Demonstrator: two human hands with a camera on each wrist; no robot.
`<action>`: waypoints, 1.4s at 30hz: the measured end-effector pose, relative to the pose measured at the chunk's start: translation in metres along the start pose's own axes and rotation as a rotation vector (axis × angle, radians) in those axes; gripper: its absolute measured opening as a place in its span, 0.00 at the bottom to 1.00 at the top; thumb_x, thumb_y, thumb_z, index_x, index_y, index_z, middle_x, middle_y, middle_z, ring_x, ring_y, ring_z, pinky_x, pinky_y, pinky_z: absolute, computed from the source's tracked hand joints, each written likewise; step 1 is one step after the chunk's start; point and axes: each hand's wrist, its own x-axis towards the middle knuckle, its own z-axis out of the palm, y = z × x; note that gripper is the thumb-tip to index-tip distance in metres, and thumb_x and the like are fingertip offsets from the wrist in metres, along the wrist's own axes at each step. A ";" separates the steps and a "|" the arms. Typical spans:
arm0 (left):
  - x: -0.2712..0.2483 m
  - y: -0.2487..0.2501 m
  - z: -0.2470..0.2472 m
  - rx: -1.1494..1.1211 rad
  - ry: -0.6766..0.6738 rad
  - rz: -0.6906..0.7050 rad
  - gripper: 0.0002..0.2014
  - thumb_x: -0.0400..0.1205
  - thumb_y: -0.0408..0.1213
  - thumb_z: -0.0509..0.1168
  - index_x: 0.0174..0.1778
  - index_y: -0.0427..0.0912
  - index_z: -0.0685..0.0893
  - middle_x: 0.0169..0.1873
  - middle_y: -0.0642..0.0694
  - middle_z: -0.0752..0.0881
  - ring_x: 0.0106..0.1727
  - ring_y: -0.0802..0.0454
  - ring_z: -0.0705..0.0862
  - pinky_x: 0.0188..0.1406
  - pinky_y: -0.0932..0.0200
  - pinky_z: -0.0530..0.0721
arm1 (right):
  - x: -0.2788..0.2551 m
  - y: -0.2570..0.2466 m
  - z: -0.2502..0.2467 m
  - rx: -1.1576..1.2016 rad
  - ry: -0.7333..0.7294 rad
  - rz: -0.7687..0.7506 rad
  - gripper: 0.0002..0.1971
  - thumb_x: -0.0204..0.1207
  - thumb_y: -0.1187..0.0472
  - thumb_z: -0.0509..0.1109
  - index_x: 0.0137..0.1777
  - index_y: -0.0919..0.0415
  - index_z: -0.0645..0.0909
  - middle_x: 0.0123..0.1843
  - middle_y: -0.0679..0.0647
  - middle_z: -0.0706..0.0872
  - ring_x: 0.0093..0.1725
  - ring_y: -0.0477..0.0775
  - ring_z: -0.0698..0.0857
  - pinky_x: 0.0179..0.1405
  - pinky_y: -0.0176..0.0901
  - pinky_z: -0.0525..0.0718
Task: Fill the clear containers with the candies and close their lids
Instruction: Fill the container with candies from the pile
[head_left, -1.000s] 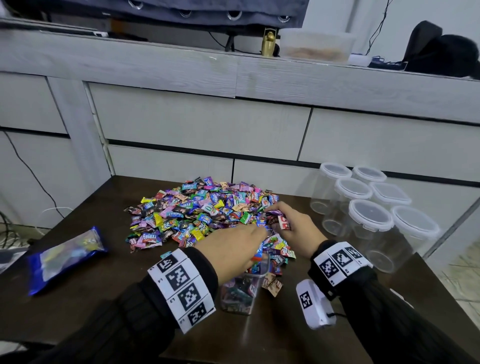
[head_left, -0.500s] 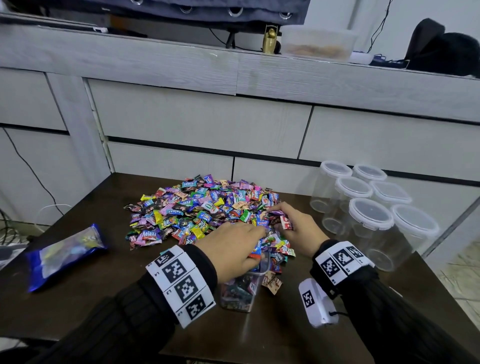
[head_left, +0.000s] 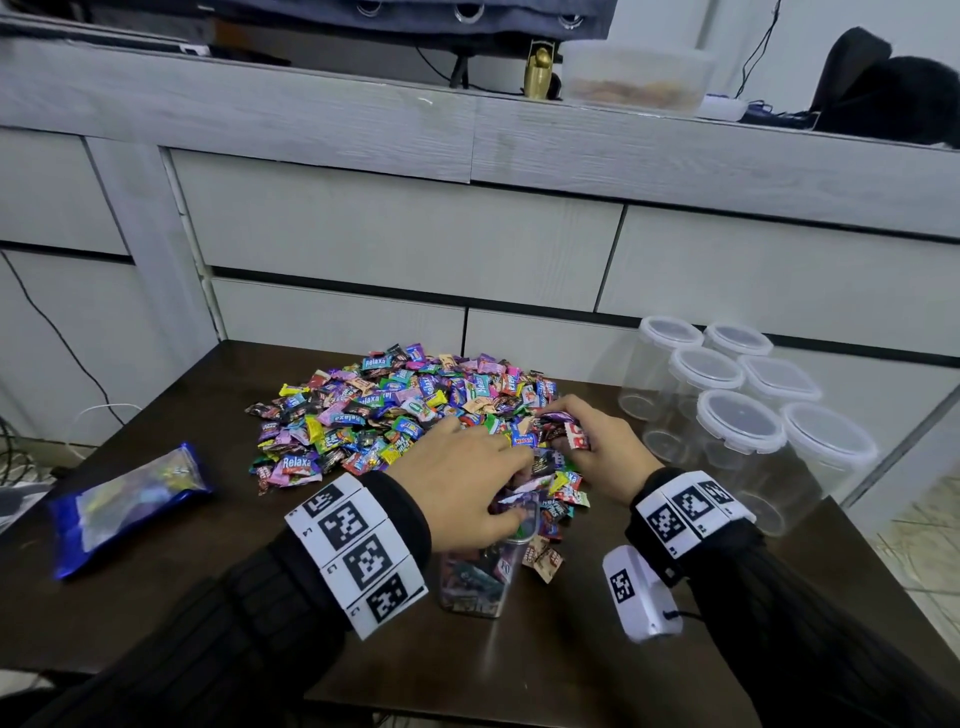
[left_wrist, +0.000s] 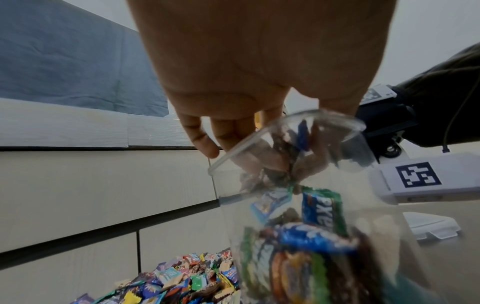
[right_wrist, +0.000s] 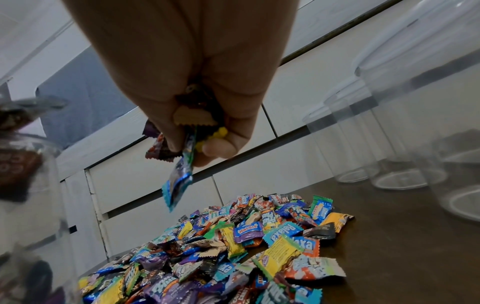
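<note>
A heap of wrapped candies (head_left: 395, 415) lies mid-table. Just in front of it stands an open clear container (head_left: 478, 577), partly filled. My left hand (head_left: 514, 486) hovers over its mouth; in the left wrist view its fingers (left_wrist: 272, 160) reach inside the rim and pinch dark wrappers, with loose candies (left_wrist: 322, 205) below them in the container (left_wrist: 298, 246). My right hand (head_left: 566, 431) is at the heap's right edge and grips a bunch of candies (right_wrist: 182, 156), held above the heap (right_wrist: 233, 246). A white lid (left_wrist: 428, 226) lies on the table by the container.
Several empty clear containers with white lids (head_left: 737, 421) stand grouped at the table's right rear. A blue candy bag (head_left: 130, 504) lies at the left. Grey drawer fronts (head_left: 405, 239) rise right behind the table. The table's front edge (head_left: 467, 696) is near my forearms.
Almost nothing: the left hand stays over the container's mouth and the right hand stays at the heap's edge with candies in its grip.
</note>
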 end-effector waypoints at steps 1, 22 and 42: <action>0.001 -0.001 -0.003 0.004 -0.008 0.002 0.15 0.80 0.61 0.59 0.51 0.54 0.72 0.47 0.54 0.82 0.51 0.50 0.78 0.56 0.50 0.67 | 0.000 0.000 0.000 0.003 -0.005 0.002 0.19 0.79 0.69 0.66 0.66 0.52 0.74 0.59 0.53 0.84 0.54 0.48 0.82 0.48 0.34 0.77; -0.022 -0.029 0.043 -0.906 -0.014 -0.214 0.52 0.50 0.65 0.79 0.69 0.67 0.61 0.69 0.61 0.75 0.69 0.67 0.76 0.73 0.53 0.76 | 0.003 -0.026 -0.028 0.014 0.069 -0.113 0.15 0.79 0.65 0.67 0.65 0.55 0.75 0.53 0.50 0.85 0.41 0.42 0.80 0.37 0.23 0.73; -0.024 -0.021 0.065 -1.203 0.152 -0.308 0.49 0.52 0.57 0.85 0.68 0.57 0.69 0.61 0.51 0.86 0.64 0.56 0.85 0.67 0.42 0.81 | -0.012 -0.067 -0.001 -0.059 -0.201 -0.360 0.17 0.74 0.61 0.73 0.63 0.53 0.80 0.60 0.47 0.86 0.59 0.47 0.83 0.58 0.39 0.78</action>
